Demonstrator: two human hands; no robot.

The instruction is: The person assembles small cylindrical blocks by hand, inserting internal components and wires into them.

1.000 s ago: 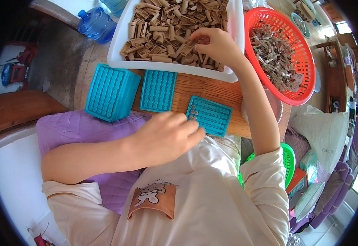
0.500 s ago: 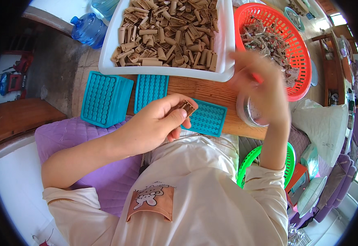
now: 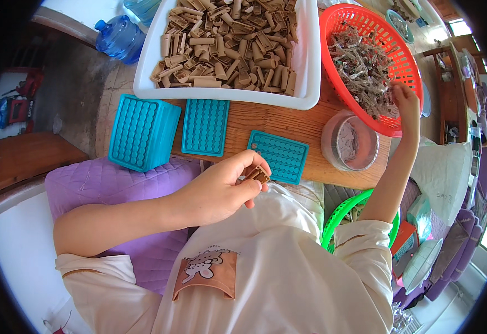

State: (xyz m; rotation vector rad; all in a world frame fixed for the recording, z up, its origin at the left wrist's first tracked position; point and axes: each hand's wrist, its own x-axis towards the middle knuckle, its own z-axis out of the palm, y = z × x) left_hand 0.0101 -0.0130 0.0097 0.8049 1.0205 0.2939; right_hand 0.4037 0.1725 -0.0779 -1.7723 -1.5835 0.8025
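My left hand is closed around a small brown plastic casing, its open ribbed side facing up, just in front of a teal ridged tray. Out to the right, my right hand reaches over the near rim of a red plastic basket. Its fingers are pinched together at the edge of a heap of small greyish, partly see-through pieces; whatever they grip is too small to make out. Between the two hands stands a round clear tub with whitish powdery stuff inside.
A white bin at the back holds many brown half-round casings. Left of it are a stack of teal trays and a flat teal tray on the wooden table. A green basket sits by my right elbow.
My right hand has moved right, from beside the white bin to the red basket's near edge. The left hand, still holding the casing, has shifted slightly nearer to me.
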